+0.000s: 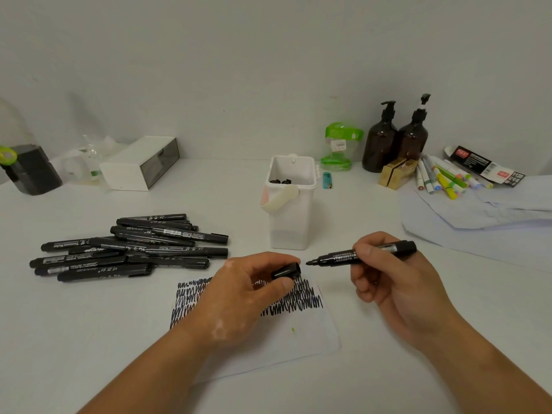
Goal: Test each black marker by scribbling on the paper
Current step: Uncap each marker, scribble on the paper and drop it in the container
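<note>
Position: worn on head, wide-angle.
Facing: forward and down onto table [89,339], wall [268,55] behind.
Nearness: close, left hand [239,297] and right hand [388,282] low in frame.

Plain pale wall [268,55] behind white table [59,339] w/ soft even light
</note>
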A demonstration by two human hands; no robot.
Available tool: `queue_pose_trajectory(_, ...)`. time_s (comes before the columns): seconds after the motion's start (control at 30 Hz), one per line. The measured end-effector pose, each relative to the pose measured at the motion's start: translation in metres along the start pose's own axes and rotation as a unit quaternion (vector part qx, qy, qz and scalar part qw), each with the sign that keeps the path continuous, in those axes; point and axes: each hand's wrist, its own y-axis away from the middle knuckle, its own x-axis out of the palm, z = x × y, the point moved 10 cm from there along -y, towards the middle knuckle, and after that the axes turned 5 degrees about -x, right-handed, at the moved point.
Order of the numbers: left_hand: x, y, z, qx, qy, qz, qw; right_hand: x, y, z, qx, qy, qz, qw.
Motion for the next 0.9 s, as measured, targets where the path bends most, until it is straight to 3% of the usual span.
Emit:
queue_pose_trajectory(0.33, 0.010, 0.003, -0.006, 0.037, 0.016, 0.035, 0.999, 0.015, 0.005, -0.007, 0.011, 0.103, 0.056, 0.993)
queue_pose_trajectory(0.67, 0.021, 0.008, -0.015, 0.053, 0.157, 0.064, 0.984, 0.028, 0.010, -0.008, 0.015, 0.182, 0.096, 0.979)
queue_pose_trajectory(0.9, 0.026, 0.009, -0.015, 0.024, 0.225, 0.062, 0.972, 0.032, 0.011, 0.000, -0.039, 0.208, 0.062, 0.975)
